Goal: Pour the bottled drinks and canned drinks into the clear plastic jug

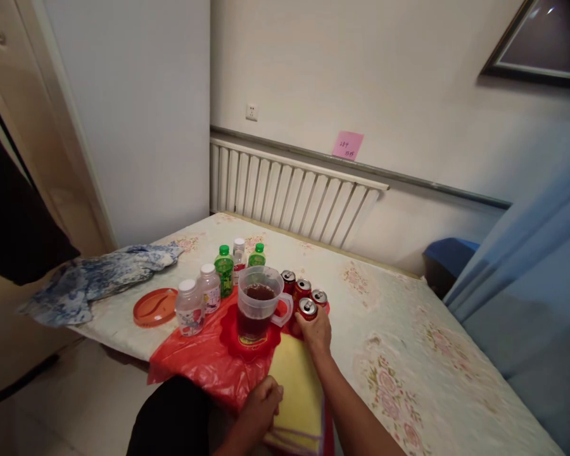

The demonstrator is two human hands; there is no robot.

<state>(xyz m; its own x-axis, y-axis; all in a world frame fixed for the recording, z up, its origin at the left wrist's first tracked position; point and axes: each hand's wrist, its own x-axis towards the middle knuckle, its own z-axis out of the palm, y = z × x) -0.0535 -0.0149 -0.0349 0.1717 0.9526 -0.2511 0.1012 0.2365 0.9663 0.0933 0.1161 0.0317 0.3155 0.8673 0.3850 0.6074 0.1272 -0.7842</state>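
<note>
A crumpled blue-and-white cloth (99,278) lies at the far left edge of the bed (408,329), at about 9 o'clock from the drinks. Just right of it sits an orange lid (154,307), flat on the floral mattress cover. Next come two clear bottles with white caps (198,304), standing upright at the edge of a red plastic bag (199,358). Behind them, at 12 o'clock, stand two green bottles (225,269) with a third white-capped bottle between them.

In the middle, a clear plastic pitcher (259,303) holds dark liquid (roughly half full) and stands on a red mat (249,339) on the bag. At 3 o'clock from the pitcher is a cluster of four red cans (303,290), upright and touching one another.

The left hand (262,405) is curled around the near-left edge of a stack of yellow cloths (297,392), which lies at 6 o'clock from the pitcher. The right hand (316,329) wraps the nearest red can (308,308) from the near side, fingers closed on its body, while the can stands on the bed surface beside the pitcher's handle.
</note>
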